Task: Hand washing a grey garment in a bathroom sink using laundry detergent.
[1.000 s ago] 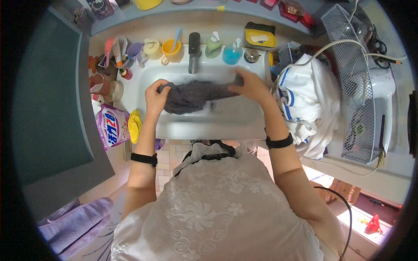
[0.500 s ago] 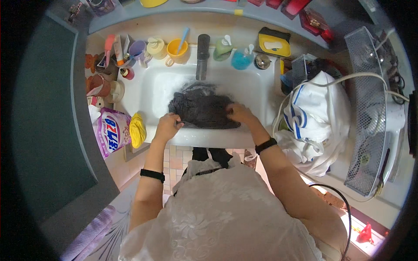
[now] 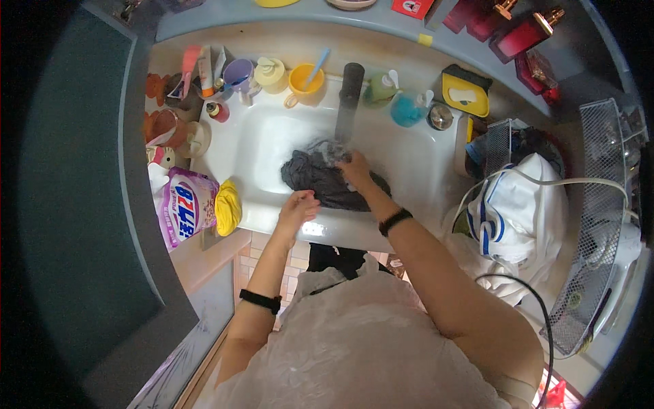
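A person leans over a white sink (image 3: pixel 272 140) where a dark grey garment (image 3: pixel 320 183) lies bunched in the basin, close to the front rim and just under the dark tap (image 3: pixel 349 99). The cloth looks soaked and heavy, crumpled into folds, with a pale, frothy patch at its upper edge where water from the tap meets it. The right hand (image 3: pixel 354 170) presses down on the top of the heap, fingers curled into the wet fabric and gripping it. The left hand (image 3: pixel 298 206) sits at the front rim of the sink, fingers loosely curled at the near edge of the garment; whether it actually pinches the cloth cannot be told from this view. Both forearms carry a black band at the wrist. Along the back edge of the sink stand a yellow mug (image 3: pixel 304 82) with a blue-handled brush in it, a lilac cup (image 3: pixel 240 72), a green pump bottle (image 3: pixel 379 88) and a blue pump bottle (image 3: pixel 409 110). Near the back right corner lies a yellow soap box (image 3: pixel 466 93). At the front left corner a purple and white detergent bag (image 3: pixel 184 211) leans beside a yellow sponge-like object (image 3: pixel 228 206). To the right of the sink a white garment with blue trim (image 3: pixel 521 218) is heaped next to a wire fan guard (image 3: pixel 599 225).
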Motion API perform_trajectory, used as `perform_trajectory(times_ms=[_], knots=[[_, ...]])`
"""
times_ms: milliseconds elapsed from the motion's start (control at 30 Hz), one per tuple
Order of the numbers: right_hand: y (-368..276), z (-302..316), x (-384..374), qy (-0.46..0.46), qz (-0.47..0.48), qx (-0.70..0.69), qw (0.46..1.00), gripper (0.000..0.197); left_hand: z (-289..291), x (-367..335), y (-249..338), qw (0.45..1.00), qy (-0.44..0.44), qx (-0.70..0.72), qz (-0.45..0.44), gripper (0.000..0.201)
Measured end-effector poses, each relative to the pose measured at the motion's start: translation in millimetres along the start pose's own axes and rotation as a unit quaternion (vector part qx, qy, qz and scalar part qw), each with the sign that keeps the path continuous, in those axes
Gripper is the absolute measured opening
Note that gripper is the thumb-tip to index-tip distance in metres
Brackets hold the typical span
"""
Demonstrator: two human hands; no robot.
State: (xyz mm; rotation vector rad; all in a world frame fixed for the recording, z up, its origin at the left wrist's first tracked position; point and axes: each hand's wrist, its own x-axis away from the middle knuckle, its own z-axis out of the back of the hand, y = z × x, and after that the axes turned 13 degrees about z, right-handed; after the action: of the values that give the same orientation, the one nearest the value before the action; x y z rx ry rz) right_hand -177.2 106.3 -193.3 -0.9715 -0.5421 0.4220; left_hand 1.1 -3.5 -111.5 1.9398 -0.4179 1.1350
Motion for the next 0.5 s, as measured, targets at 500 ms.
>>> perform_trajectory(times_ms=[500], knots=[[-159,162,110,0.140,0.158,-0.349,0.913,0.038,-70,-80,31,0.999,-0.021,0.043,0.025,0.020]])
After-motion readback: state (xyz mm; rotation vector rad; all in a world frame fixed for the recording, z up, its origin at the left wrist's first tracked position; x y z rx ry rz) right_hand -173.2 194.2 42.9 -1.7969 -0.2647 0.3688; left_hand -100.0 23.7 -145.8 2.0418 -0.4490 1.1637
